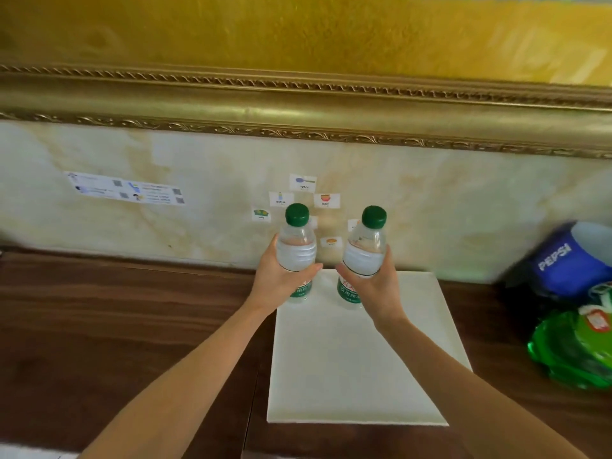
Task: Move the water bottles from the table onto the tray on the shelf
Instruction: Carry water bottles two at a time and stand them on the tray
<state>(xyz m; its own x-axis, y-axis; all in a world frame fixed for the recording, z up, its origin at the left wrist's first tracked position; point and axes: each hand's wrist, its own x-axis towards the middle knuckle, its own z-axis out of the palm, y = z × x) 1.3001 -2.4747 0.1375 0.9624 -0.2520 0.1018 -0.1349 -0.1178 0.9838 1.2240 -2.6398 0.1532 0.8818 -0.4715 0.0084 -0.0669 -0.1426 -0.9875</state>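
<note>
Two clear water bottles with green caps and green labels stand upright over the far end of a white flat tray [347,369] on a dark wooden shelf. My left hand [281,278] grips the left bottle [297,246] round its middle. My right hand [372,283] grips the right bottle [366,250] the same way. The bottles' bases are near the tray's far edge; whether they touch it I cannot tell.
The wooden shelf [116,313] runs left and right below a marble wall with small picture stickers [303,182]. A blue Pepsi pack [569,260] and a green plastic-wrapped pack [576,349] lie at the right edge. A gold moulding [298,104] juts out above.
</note>
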